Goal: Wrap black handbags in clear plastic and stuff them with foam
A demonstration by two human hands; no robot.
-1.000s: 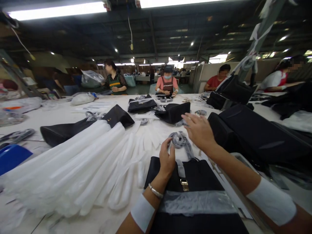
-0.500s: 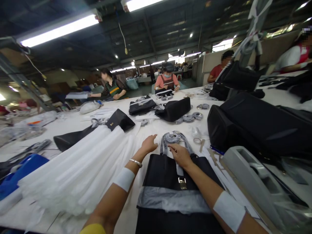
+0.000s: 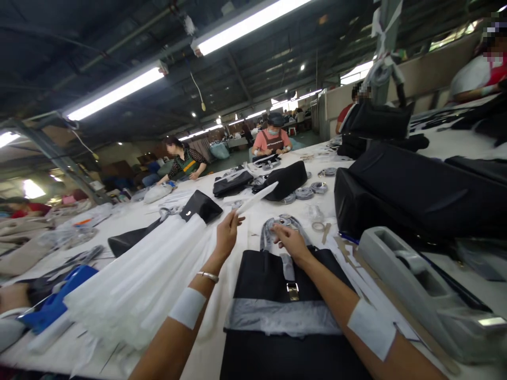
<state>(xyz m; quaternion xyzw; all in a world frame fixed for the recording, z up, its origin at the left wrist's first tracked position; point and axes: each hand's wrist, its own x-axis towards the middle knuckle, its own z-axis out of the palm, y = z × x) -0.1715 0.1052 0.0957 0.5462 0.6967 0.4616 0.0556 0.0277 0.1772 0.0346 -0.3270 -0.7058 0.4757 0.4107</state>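
Note:
My left hand is closed on one end of a thin white strip, which slants up and to the right above the table. A black bag lies flat in front of me, with a band of clear film across it and a gold buckle on its tab. Film covers its handles too. Over them my right hand is curled, fingertips together by a coiled, wrapped strap. What those fingers hold, if anything, is hidden.
A stack of white foam sheets lies to the left, near a blue tape dispenser. On the right are a grey tape dispenser and large black bags. More bags and strap coils lie beyond. Co-workers sit across the table.
My left hand has moved left and up and now holds the white strip; before, it pointed over the table without it. My right hand stays over the handles, its fingers more curled.

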